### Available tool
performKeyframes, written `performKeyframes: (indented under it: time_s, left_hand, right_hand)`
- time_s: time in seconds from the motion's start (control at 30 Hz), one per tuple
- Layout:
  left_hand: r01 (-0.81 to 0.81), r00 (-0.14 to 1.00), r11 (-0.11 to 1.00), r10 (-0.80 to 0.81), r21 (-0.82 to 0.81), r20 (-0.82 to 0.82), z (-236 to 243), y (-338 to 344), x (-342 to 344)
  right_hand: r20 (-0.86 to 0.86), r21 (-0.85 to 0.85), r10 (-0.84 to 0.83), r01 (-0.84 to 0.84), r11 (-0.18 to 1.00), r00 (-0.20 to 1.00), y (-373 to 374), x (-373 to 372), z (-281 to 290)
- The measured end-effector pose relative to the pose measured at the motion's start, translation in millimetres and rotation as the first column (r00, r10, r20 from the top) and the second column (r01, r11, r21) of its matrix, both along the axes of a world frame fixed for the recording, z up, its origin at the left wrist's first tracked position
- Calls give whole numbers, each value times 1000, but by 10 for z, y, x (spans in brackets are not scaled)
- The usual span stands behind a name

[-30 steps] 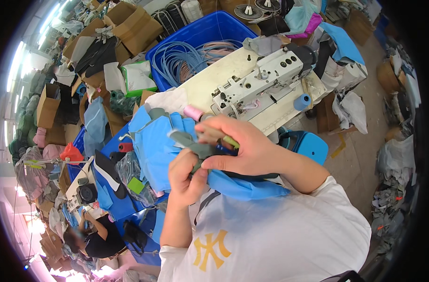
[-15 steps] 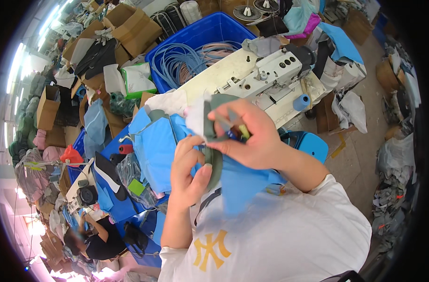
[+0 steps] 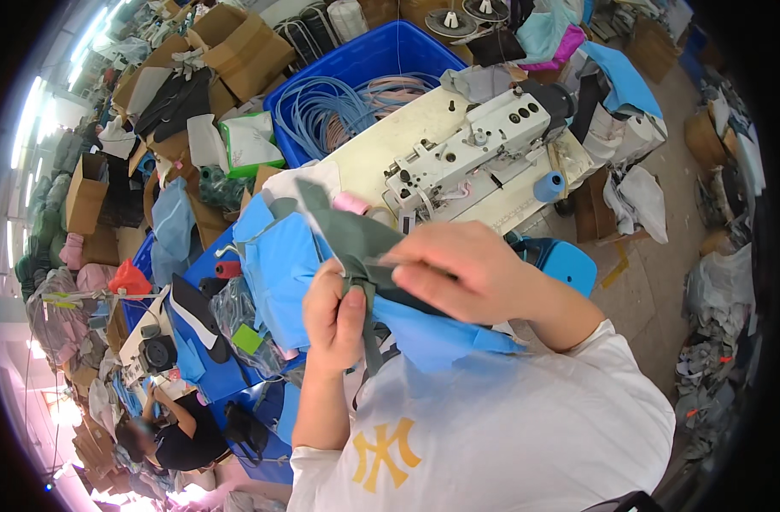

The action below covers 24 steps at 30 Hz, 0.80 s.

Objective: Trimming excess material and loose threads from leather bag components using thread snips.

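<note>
Down and left of the one white metal sewing machine (image 3: 479, 141), the left hand (image 3: 332, 320) has its grip pinched on dark grey-green cloth (image 3: 347, 235), at least one piece. The right hand (image 3: 467, 264), below the machine, is blurred: its grip looks narrow, but I cannot tell what it holds. One heap of light-blue cloth (image 3: 279, 264) lies left of the machine; one pink thread cone (image 3: 350, 203) is near its left end, one blue thread cone (image 3: 549, 185) just below its right end.

Head view, wide fisheye, worn on your head and facing down past your white shirt (image 3: 526, 410); your left hand (image 3: 335, 317) and right hand (image 3: 468, 269) lie near, at mid-frame, while the sewing machine (image 3: 484, 141) stands farther off, toward the upper edge.
</note>
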State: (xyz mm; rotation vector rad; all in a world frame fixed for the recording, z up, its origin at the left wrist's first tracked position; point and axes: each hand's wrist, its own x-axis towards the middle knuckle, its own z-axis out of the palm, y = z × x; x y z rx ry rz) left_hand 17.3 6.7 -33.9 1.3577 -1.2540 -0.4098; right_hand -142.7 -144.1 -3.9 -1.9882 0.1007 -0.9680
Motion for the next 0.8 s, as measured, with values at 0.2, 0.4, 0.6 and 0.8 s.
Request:
performKeyframes:
  time_s: [0.2, 0.4, 0.6, 0.8]
  left_hand:
    - [8, 1000, 997, -6, -77, 27, 9, -28, 24]
    - [31, 999, 996, -28, -82, 34, -5, -1, 56]
    - [20, 1000, 1000, -20, -22, -5, 59, 32, 36]
    - [19, 999, 998, -21, -56, -48, 62, 28, 28]
  right_hand:
    - [-259, -29, 97, -108, 994, 961, 68, 30, 34]
    - [-204, -129, 69, -97, 987, 976, 62, 39, 23]
    - [-178, -161, 66, -95, 982, 982, 60, 58, 30]
    - [-148, -145, 89, -111, 983, 985, 62, 65, 27]
